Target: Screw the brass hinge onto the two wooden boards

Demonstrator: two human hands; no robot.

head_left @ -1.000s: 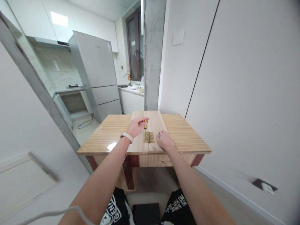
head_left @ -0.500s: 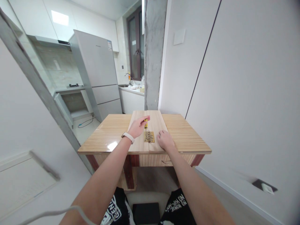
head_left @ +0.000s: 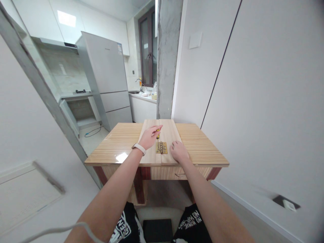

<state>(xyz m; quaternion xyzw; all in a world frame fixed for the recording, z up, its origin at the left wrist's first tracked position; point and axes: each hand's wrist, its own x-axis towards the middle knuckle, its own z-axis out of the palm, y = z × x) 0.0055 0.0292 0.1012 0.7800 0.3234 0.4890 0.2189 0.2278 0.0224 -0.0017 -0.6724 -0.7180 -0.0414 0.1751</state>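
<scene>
My left hand (head_left: pixel 150 136) is closed around the yellow-and-black handle of a screwdriver (head_left: pixel 158 134). The tool stands roughly upright, its shaft pointing down to the left leaf of a brass hinge (head_left: pixel 161 147). That hinge lies unfolded across the seam between two pale wooden boards, the left board (head_left: pixel 146 158) and the right board (head_left: pixel 168 127). My right hand (head_left: pixel 178 151) rests on the right board just beside the hinge, fingers curled under. Whether anything is inside those fingers is hidden.
Both boards lie across a striped wooden table (head_left: pixel 199 143) with a drawer below. White walls (head_left: pixel 265 84) rise at the right. Beyond the table are a grey pillar (head_left: pixel 167 67), a fridge (head_left: pixel 106 67) and a kitchen sink (head_left: pixel 134 92). A pale cable (head_left: pixel 73 225) crosses the lower left.
The fingers of my left hand have shifted slightly at the screwdriver handle, which shows turned a little. My right hand keeps its place on the board. The whole view has moved slightly.
</scene>
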